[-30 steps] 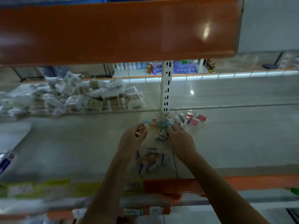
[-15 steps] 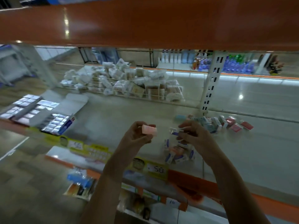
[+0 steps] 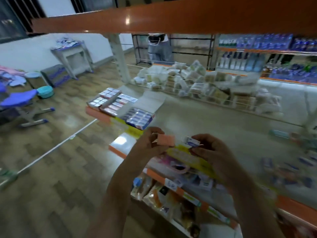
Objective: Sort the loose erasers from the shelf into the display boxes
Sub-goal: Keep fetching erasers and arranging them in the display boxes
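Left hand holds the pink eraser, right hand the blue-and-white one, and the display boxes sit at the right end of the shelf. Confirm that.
One thing is off. The head view shows the display boxes at the left end of the shelf, not the right. The rest stands: the left hand holds the pink eraser and the right hand the blue-and-white one.

Dim interior; glare spot on orange shelf beam (image 3: 127, 20); right edge motion-blurred.

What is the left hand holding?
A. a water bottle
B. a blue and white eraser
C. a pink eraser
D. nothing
C: the left hand pinches a pink eraser, while the blue and white eraser is in the right hand.
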`<action>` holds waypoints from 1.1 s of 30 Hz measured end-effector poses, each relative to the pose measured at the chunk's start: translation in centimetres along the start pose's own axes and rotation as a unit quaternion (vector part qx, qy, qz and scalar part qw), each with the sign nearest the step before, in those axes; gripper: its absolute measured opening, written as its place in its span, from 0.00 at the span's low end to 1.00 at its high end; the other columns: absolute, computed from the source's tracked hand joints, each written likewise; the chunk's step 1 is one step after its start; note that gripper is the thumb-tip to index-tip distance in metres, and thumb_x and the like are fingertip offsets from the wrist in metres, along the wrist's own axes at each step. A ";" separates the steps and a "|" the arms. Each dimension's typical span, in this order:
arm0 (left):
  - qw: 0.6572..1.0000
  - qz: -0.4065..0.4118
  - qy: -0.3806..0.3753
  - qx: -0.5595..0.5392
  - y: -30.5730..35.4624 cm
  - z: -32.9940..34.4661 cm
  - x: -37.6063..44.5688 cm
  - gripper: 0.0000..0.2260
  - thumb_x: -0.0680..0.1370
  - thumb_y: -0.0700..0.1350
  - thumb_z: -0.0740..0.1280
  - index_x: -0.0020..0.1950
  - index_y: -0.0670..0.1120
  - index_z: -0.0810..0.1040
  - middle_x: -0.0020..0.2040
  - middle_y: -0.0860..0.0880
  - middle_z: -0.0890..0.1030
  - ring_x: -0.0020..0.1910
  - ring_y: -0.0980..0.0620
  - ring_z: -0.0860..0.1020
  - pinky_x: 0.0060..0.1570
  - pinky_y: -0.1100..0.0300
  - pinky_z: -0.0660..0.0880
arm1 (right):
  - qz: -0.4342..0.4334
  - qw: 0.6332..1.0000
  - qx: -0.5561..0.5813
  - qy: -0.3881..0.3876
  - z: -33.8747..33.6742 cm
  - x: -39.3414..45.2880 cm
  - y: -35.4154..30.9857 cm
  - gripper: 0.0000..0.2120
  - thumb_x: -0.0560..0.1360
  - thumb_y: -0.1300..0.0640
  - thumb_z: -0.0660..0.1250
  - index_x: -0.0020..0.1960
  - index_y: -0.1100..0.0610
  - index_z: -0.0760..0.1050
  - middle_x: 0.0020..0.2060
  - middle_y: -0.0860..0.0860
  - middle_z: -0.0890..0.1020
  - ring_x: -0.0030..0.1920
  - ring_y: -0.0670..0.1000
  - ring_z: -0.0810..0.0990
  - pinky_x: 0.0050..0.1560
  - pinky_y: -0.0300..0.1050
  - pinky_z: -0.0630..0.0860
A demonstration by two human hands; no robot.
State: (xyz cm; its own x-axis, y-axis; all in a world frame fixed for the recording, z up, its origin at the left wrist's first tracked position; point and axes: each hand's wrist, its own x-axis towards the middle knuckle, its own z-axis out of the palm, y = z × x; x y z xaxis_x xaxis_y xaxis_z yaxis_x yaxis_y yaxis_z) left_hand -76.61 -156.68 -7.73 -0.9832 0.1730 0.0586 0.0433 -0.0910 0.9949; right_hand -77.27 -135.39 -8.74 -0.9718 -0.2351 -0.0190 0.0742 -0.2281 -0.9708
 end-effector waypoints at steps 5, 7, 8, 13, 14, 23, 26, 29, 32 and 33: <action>0.996 0.002 0.007 0.091 1.1 -8.7 -1.3 0.15 0.73 0.31 0.68 0.52 0.48 0.70 0.50 0.42 0.77 0.47 0.43 0.79 0.39 0.62 0.74 | -0.001 0.996 -0.090 -0.003 8.6 3.2 2.2 0.10 0.72 0.71 0.66 0.47 0.58 0.75 0.32 0.49 0.83 0.31 0.45 0.81 0.29 0.36 0.75; 0.994 0.003 0.006 0.105 1.5 -11.4 -1.2 0.15 0.73 0.33 0.70 0.52 0.49 0.70 0.49 0.41 0.77 0.47 0.42 0.78 0.39 0.60 0.74 | -0.006 0.992 -0.123 0.015 11.2 4.3 2.9 0.10 0.72 0.70 0.66 0.47 0.57 0.75 0.32 0.49 0.83 0.31 0.44 0.80 0.28 0.34 0.74; 0.994 0.003 0.006 0.105 1.6 -12.6 -1.2 0.15 0.73 0.33 0.70 0.52 0.50 0.70 0.49 0.41 0.76 0.46 0.44 0.78 0.39 0.60 0.74 | -0.010 0.989 -0.143 0.023 12.3 4.8 3.1 0.10 0.73 0.69 0.67 0.46 0.55 0.75 0.32 0.49 0.82 0.31 0.44 0.80 0.28 0.35 0.74; 0.994 0.004 -0.003 0.109 1.1 -17.5 -0.1 0.15 0.75 0.34 0.68 0.53 0.52 0.75 0.49 0.48 0.78 0.44 0.54 0.78 0.41 0.63 0.75 | -0.027 0.965 -0.255 0.052 15.4 8.0 3.9 0.12 0.74 0.66 0.67 0.44 0.49 0.73 0.33 0.46 0.80 0.29 0.47 0.76 0.26 0.35 0.72; 0.993 0.004 -0.002 0.114 0.9 -18.3 0.3 0.14 0.75 0.34 0.68 0.52 0.53 0.76 0.49 0.49 0.79 0.44 0.55 0.78 0.41 0.64 0.75 | -0.032 0.958 -0.279 0.062 15.8 8.8 3.9 0.11 0.74 0.64 0.67 0.45 0.48 0.73 0.34 0.45 0.79 0.30 0.47 0.76 0.26 0.34 0.72; 0.980 0.017 -0.033 0.198 0.6 -25.0 9.8 0.12 0.74 0.39 0.70 0.55 0.51 0.75 0.49 0.49 0.80 0.45 0.52 0.79 0.44 0.60 0.78 | -0.119 0.841 -0.514 0.118 18.5 19.5 4.4 0.09 0.73 0.61 0.67 0.52 0.54 0.74 0.43 0.46 0.76 0.45 0.47 0.75 0.43 0.40 0.67; 0.974 0.019 -0.059 0.216 0.8 -26.8 13.2 0.12 0.74 0.39 0.71 0.54 0.51 0.75 0.48 0.52 0.78 0.43 0.57 0.79 0.44 0.60 0.78 | -0.099 0.818 -0.552 0.131 18.7 23.2 4.3 0.09 0.73 0.62 0.67 0.54 0.57 0.76 0.47 0.51 0.76 0.52 0.52 0.74 0.50 0.43 0.68; 0.965 0.027 -0.067 0.251 0.7 -28.4 16.0 0.14 0.73 0.41 0.72 0.51 0.57 0.75 0.48 0.56 0.79 0.46 0.57 0.79 0.45 0.59 0.80 | -0.075 0.806 -0.571 0.137 18.4 26.0 4.1 0.09 0.73 0.61 0.67 0.53 0.56 0.77 0.48 0.52 0.74 0.52 0.51 0.70 0.50 0.42 0.65; 0.949 0.055 -0.066 0.302 0.3 -30.0 18.1 0.15 0.73 0.42 0.72 0.50 0.61 0.73 0.47 0.59 0.78 0.45 0.63 0.77 0.44 0.67 0.76 | -0.054 0.797 -0.586 0.136 18.3 27.2 4.8 0.08 0.74 0.60 0.66 0.53 0.55 0.77 0.46 0.48 0.72 0.50 0.47 0.68 0.46 0.39 0.62; 0.948 0.062 -0.070 0.304 0.2 -30.4 18.6 0.15 0.73 0.42 0.72 0.50 0.61 0.73 0.47 0.60 0.78 0.45 0.64 0.77 0.43 0.68 0.75 | -0.045 0.797 -0.588 0.134 18.3 27.3 5.1 0.08 0.74 0.60 0.66 0.52 0.54 0.77 0.45 0.48 0.72 0.50 0.48 0.69 0.46 0.39 0.63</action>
State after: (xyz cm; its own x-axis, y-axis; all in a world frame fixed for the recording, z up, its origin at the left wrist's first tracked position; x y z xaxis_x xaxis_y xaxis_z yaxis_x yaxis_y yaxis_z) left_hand -100.31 -183.29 -8.95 -0.9324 0.3304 0.1468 0.2937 0.4554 0.8405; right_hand -99.35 -160.32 -9.86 -0.9859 -0.0211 0.1660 -0.1059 0.8468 -0.5212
